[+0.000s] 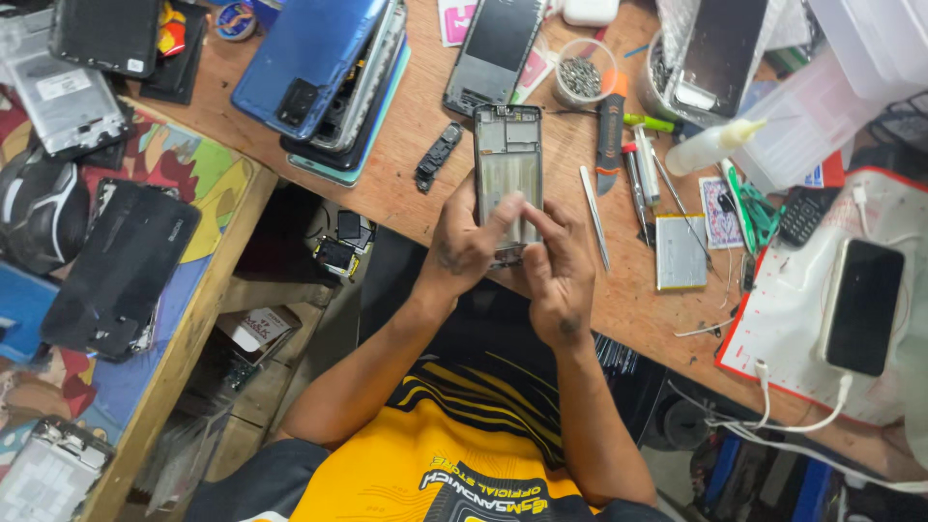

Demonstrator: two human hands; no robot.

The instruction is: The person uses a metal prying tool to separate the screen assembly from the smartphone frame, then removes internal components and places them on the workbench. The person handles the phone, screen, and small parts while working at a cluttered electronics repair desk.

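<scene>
Phone frame (507, 155), opened, lay on the wooden desk (406, 184) before us. Our left hand (464, 246) gripped its lower left edge, thumb pressed on the inside; our right hand (559, 271) pinched the lower right edge. Tweezers (594, 215) and screwdrivers (640, 179) lay just right; a blue phone stack (319, 68) sat upper left.

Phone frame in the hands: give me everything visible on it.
The phone frame is an opened, stripped handset shell: dark rim, pale grey metallic-looking inner plate, darker parts across the top, a long empty bay in the middle. It lies flat, lengthwise away from the person, at the wooden bench edge. The left hand grips its lower left, thumb on the inner plate; the right hand covers its lower right, fingers on the plate. The bottom end is hidden.
</scene>
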